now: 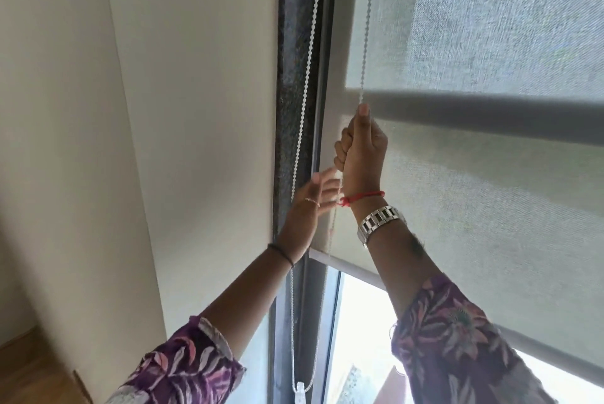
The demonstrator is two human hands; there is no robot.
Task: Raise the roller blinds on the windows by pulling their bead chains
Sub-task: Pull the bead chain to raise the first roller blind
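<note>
A grey mesh roller blind (457,194) covers most of the window, its bottom bar (346,261) raised a little above the sill with bright glass below. A white bead chain (367,27) hangs in front of the blind. My right hand (359,148) is a fist shut on this chain, thumb up. Just below and to the left, my left hand (313,201) has its fingers spread beside the chain's lower run, holding nothing that I can see. The chain's other strand (309,53) runs down along the dark window frame.
A dark stone window reveal (291,109) and a cream wall (163,109) lie to the left. A white chain weight (300,392) hangs at the bottom of the loop near the frame. Wooden floor (29,367) shows at lower left.
</note>
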